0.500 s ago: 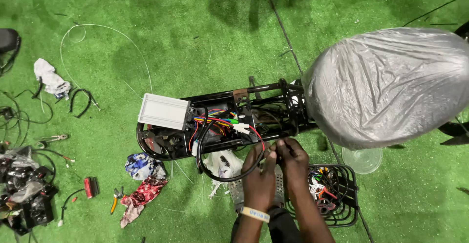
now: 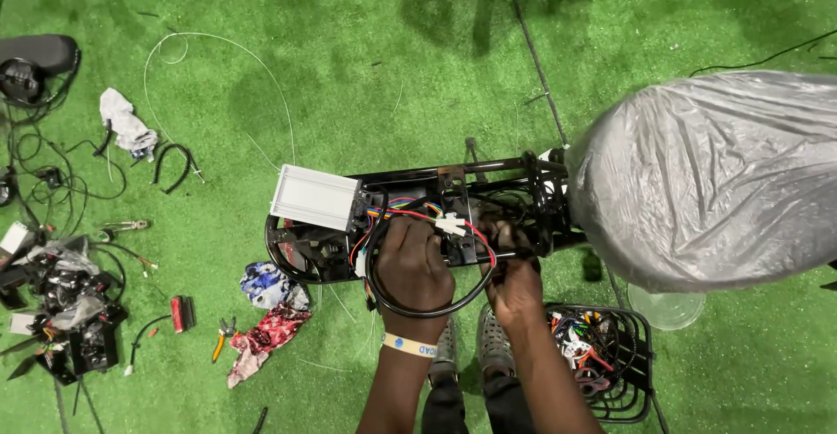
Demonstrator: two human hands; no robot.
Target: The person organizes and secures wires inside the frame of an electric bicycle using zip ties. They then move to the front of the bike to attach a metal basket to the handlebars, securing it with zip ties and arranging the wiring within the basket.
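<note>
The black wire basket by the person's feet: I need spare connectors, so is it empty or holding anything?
Holding things: the black wire basket contains a tangle of coloured wires and small white connectors.

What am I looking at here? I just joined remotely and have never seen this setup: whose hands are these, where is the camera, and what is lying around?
The camera sits on the person's head and looks straight down. Their left hand and right hand work among coloured wires inside a black metal frame lying on green turf. What each hand grips is hidden. A silver box sits on the frame's left end; a plastic-wrapped seat on its right. Nearby: a wire basket of parts, rags, pliers and loose cables.
</note>
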